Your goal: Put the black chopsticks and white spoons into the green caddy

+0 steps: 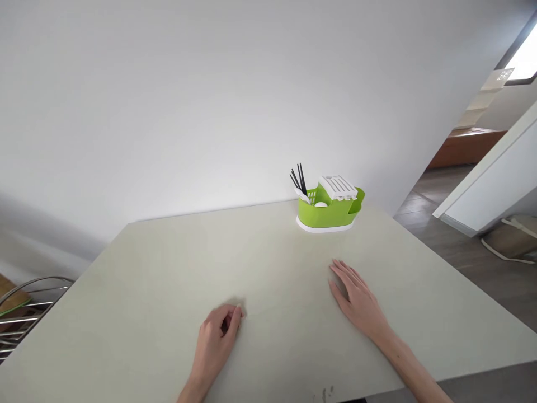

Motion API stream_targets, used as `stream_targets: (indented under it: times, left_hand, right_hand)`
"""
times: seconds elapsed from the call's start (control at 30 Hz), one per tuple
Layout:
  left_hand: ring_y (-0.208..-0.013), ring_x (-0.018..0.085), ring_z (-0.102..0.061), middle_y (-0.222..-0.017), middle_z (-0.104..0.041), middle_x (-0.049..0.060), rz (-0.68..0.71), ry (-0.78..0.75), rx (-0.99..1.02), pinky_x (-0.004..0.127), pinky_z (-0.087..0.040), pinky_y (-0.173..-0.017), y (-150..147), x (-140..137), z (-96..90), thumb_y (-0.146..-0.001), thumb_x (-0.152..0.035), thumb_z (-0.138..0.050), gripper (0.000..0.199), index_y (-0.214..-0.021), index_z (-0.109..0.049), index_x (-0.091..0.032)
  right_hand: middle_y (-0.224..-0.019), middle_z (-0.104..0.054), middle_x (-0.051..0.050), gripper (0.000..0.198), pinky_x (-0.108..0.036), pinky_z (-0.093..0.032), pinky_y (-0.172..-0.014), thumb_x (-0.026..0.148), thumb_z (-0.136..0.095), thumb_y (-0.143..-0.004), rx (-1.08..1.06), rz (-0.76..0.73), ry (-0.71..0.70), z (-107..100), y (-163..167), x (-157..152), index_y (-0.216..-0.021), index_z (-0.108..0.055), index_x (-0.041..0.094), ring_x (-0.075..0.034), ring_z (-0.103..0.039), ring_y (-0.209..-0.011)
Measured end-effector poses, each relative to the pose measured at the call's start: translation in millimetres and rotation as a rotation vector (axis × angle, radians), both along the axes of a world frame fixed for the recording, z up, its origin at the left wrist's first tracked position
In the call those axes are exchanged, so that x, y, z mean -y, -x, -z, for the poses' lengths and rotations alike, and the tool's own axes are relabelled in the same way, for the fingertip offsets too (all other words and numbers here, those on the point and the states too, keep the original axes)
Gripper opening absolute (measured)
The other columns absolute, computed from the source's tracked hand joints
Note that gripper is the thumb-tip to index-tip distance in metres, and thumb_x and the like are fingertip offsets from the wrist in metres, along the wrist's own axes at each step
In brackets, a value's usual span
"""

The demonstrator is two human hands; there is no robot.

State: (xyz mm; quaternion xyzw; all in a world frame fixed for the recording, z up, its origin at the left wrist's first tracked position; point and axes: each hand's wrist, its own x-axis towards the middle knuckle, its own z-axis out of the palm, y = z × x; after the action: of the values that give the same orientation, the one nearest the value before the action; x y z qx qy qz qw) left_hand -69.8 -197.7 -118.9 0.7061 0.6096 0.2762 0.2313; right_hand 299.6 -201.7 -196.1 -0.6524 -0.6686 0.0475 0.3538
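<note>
Altogether, one left hand (pixel 215 340), grip narrow, one right hand (pixel 361 302), grip wide, one caddy (pixel 321 216)

left hand (pixel 216 338) in a curl, right hand (pixel 359 305) palm-down on a pale table (pixel 176 257), green caddy (pixel 322 216) with black chopsticks (pixel 302 182) beyond

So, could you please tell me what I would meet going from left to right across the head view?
Metal rack → left hand → chopsticks → right hand → window.

Pale tabletop (pixel 180 263), green caddy (pixel 325 217) (white-based) on it
</note>
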Motion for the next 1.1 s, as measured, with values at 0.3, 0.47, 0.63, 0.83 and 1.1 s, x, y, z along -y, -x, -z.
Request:
stream_targets:
  times: [0.3,0.47,0.63,0.83,1.1]
  left_hand:
    - [-0.059,0.017,-0.052,-0.062,-0.059,0.0,-0.013,-0.008,-0.008,0.026,-0.041,-0.06,-1.4,-5.1,-0.7,-0.1,-0.063,-0.046,0.052,-0.073,-0.065,-0.023]
    - [-0.059,0.017,-0.052,-0.063,-0.059,-0.001,-0.006,0.001,-0.001,0.026,-0.041,-0.06,-0.5,-4.6,-0.6,-0.1,-0.062,-0.046,0.051,-0.074,-0.066,-0.022]
    - [-0.061,0.017,-0.053,-0.064,-0.06,-0.001,-0.016,0.014,-0.005,0.026,-0.041,-0.062,-0.1,-4.6,1.9,-0.1,-0.063,-0.046,0.052,-0.076,-0.066,-0.022]
    - [-0.062,0.017,-0.053,-0.065,-0.061,0.0,-0.016,0.015,-0.001,0.027,-0.041,-0.062,1.2,-3.3,4.7,-0.101,-0.063,-0.045,0.053,-0.076,-0.066,-0.022]
    - [-0.063,0.017,-0.054,-0.066,-0.061,0.0,0.01,0.005,0.015,0.027,-0.042,-0.064,4.0,-4.0,7.1,-0.102,-0.061,-0.045,0.051,-0.077,-0.066,-0.022]
  right_hand:
    - [-0.157,-0.057,-0.009,0.045,-0.06,-0.042,-0.122,0.043,-0.045,-0.107,-0.044,0.016,0.001,1.7,0.2,-2.8,-0.147,-0.059,0.026,-0.031,-0.049,-0.149]
    - [-0.156,-0.058,-0.009,0.045,-0.061,-0.044,-0.121,0.043,-0.046,-0.106,-0.063,0.025,0.001,0.9,1.2,-2.9,-0.145,-0.061,0.027,-0.032,-0.05,-0.148]
    - [-0.157,-0.058,-0.009,0.045,-0.061,-0.042,-0.121,0.043,-0.045,-0.106,-0.06,0.014,0.019,0.2,0.8,-2.0,-0.145,-0.06,0.026,-0.032,-0.049,-0.149]
    - [-0.157,-0.057,-0.01,0.046,-0.06,-0.041,-0.122,0.043,-0.045,-0.106,-0.038,0.014,0.011,4.7,-0.9,-1.6,-0.145,-0.06,0.024,-0.032,-0.049,-0.149]
    - [-0.157,-0.057,-0.011,0.047,-0.057,-0.041,-0.123,0.043,-0.044,-0.106,-0.01,0.032,0.025,8.5,-0.5,-1.4,-0.145,-0.059,0.022,-0.03,-0.05,-0.148]
